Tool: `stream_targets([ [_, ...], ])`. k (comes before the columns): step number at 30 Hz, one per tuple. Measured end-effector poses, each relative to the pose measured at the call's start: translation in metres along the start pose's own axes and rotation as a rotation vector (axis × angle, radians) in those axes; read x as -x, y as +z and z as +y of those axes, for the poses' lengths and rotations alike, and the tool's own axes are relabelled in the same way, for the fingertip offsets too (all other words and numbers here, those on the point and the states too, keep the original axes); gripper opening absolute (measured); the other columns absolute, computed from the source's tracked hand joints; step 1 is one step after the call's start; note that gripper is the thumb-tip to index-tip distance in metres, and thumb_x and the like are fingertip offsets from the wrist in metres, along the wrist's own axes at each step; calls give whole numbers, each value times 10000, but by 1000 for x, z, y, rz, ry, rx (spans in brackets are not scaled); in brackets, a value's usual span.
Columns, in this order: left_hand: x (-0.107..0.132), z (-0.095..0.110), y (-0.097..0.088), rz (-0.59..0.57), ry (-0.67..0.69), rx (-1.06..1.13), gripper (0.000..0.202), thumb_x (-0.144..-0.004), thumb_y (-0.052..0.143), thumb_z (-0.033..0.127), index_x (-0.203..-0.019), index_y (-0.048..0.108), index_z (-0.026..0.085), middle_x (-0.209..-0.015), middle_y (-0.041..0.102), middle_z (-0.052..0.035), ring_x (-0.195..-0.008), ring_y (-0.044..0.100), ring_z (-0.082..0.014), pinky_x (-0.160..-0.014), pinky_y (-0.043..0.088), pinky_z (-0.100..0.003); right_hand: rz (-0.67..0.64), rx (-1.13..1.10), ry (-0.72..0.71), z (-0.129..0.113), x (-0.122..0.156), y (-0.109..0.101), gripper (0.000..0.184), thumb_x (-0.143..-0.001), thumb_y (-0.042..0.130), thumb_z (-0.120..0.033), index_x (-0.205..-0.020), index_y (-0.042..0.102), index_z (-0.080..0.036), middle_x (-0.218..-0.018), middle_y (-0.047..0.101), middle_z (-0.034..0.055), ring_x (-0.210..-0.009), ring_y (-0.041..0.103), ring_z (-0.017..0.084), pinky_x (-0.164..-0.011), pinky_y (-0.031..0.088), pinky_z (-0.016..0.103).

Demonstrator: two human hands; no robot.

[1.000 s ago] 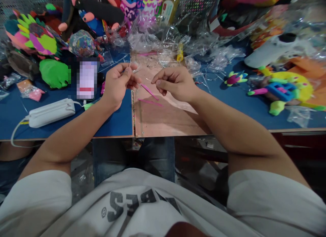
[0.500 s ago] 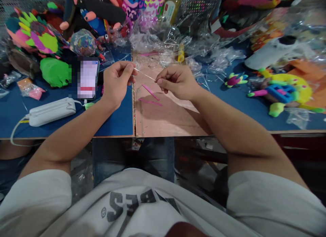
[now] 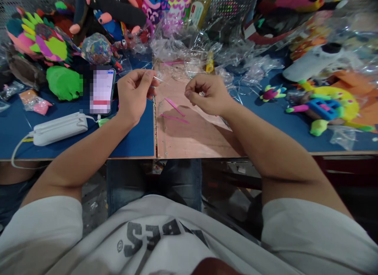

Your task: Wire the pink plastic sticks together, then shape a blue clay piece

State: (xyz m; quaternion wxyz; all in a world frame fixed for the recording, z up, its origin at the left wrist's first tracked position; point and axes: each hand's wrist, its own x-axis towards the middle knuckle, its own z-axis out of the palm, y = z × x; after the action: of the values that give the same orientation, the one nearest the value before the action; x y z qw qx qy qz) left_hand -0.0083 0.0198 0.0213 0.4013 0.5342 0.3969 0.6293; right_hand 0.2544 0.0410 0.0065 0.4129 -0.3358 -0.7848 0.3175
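Observation:
My left hand [image 3: 134,94] is raised above the table seam, thumb and fingers pinched on a thin clear strip [image 3: 156,78] that sticks out to the right. My right hand [image 3: 206,94] hovers over the bare wooden board [image 3: 189,137] with fingers curled in a pinch; what it holds is too small to make out. Two pink strips [image 3: 175,111] lie on the board between and below the hands. The hands are about a hand's width apart.
A phone [image 3: 101,90] and a white power bank [image 3: 59,128] with cable lie on the blue mat at left. Colourful foam toys [image 3: 44,46] crowd the back left, crumpled clear wrappers [image 3: 206,50] the back centre, more toys [image 3: 327,105] at right.
The hands have drawn a little apart. The clear strip that stretched between both hands half a second ago now shows only at the left hand's fingertips.

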Motion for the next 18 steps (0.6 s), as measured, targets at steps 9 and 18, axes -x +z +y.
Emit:
stream_targets([
  [9,-9,-13,-4,-10,-20,-33,579,-938,786,869,-888,739,294,-777,784,35,-600,598,-84,-561,483,-324,-60,-213,24,-3,2,8,259,-972,924,-452,-938,782,-238,-664,649,-10,-559,586,152,-526,431,312],
  [18,-1,-2,3,19,-89,23,422,-1018,852,625,-804,744,277,-738,762,37,-568,630,-88,-545,510,-285,-188,-447,109,-3,-1,10,418,-895,1017,-534,-895,776,-191,-654,678,-22,-541,599,105,-518,506,238],
])
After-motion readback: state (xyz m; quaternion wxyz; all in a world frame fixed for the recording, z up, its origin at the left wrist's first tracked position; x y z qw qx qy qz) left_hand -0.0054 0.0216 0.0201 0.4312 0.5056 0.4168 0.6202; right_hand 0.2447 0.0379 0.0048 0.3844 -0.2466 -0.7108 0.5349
